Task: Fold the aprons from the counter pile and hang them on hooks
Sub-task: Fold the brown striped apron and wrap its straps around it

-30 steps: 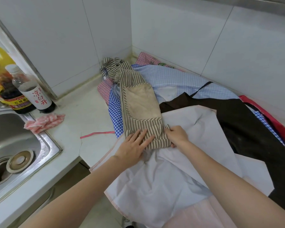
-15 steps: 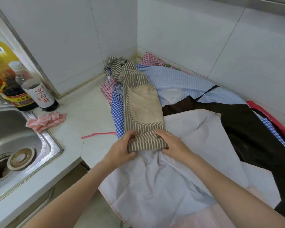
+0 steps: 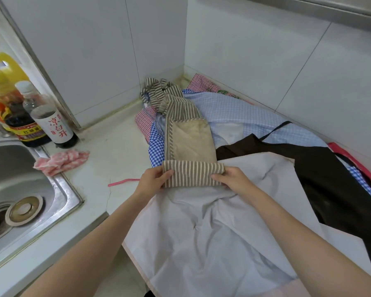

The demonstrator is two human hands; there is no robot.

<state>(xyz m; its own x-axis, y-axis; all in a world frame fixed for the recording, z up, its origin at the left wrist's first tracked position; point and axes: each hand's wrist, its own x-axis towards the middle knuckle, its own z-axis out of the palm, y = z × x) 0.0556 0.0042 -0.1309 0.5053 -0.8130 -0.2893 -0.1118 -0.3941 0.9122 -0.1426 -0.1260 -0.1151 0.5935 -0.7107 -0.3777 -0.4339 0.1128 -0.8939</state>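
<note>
Both hands are gripping the near end of the brown striped apron point(image 3: 190, 144), which is lying lengthwise on top of the apron pile in the corner of the surface point(image 3: 116, 151). The left hand point(image 3: 153, 182) is pinching the left edge of the folded-over striped band, thumb on top, and the right hand point(image 3: 234, 179) is pinching the right edge the same way. Beyond the band, the striped apron is showing a tan panel, and its bunched far end is reaching toward the wall corner. Under the striped apron, a pale grey apron point(image 3: 212, 232) is spreading toward the person and hanging over the front edge of the surface. To the right of the striped apron a dark brown apron point(image 3: 330, 179) is lying over a light blue checked one point(image 3: 244, 112). To its left, a pink strap point(image 3: 124, 182) is resting on the surface, with a crumpled pink cloth point(image 3: 61, 160) farther left beside the steel sink point(image 3: 13, 179), and two dark bottles point(image 3: 49, 121) are standing behind that.
</note>
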